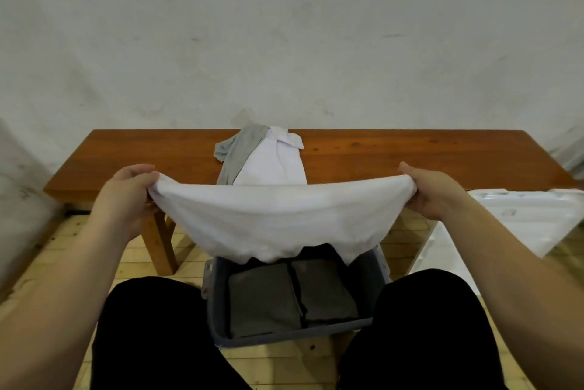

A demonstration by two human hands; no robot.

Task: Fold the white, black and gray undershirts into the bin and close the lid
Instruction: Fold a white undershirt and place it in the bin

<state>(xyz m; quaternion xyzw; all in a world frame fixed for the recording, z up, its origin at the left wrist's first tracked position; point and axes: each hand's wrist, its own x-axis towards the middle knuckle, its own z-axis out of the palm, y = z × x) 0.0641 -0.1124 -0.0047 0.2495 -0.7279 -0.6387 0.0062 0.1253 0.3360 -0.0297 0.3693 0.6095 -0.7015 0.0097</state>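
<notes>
- The wooden bench spans the middle of the frame, in front of a pale wall.
- We hold a white undershirt stretched between our hands at centre frame; it sags above the bin's far edge.
- The gray plastic bin sits on the floor at lower centre, between our knees, with folded gray undershirts side by side inside.
- The white lid leans at the right edge of the frame.
- Another white undershirt lies on the bench, overlapping a gray undershirt.
- Our left hand grips the cloth's left end, fingers curled round it.
- Our right hand grips the right end likewise.
</notes>
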